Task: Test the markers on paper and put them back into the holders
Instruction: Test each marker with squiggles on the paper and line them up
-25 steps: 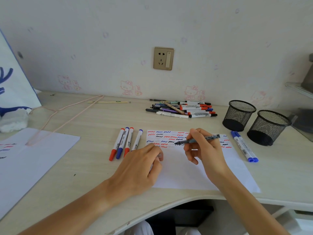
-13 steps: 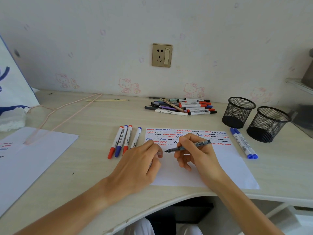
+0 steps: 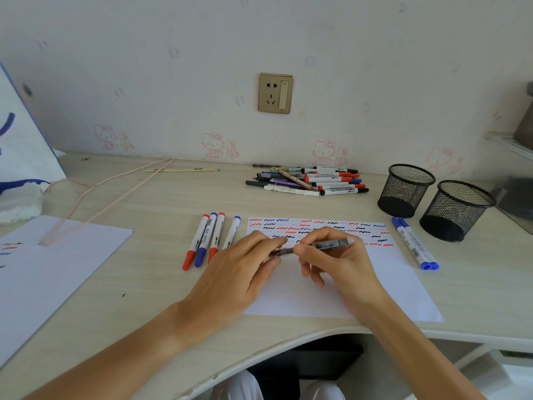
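A white sheet of paper [image 3: 398, 281] with red, blue and black squiggles lies in front of me. My right hand [image 3: 337, 261] grips a dark pen [image 3: 331, 244] held level above the sheet. My left hand [image 3: 239, 272] pinches a small cap at the pen's left tip; the cap is mostly hidden by my fingers. Several red and blue markers [image 3: 206, 241] lie left of the paper, and two blue markers [image 3: 415, 243] lie to its right. Two black mesh holders [image 3: 406, 190] [image 3: 457, 210] stand at the right rear.
A pile of mixed pens and markers [image 3: 308, 180] lies near the wall. A second sheet [image 3: 43, 272] sits at the left with a pink cord [image 3: 109, 186] over it. A bag [image 3: 20, 157] stands at the far left. The desk's curved front edge [image 3: 288, 339] is close to me.
My right hand has lifted the pen off the squiggles and swung its tip left. The pen tip and my left hand's fingers have come together.
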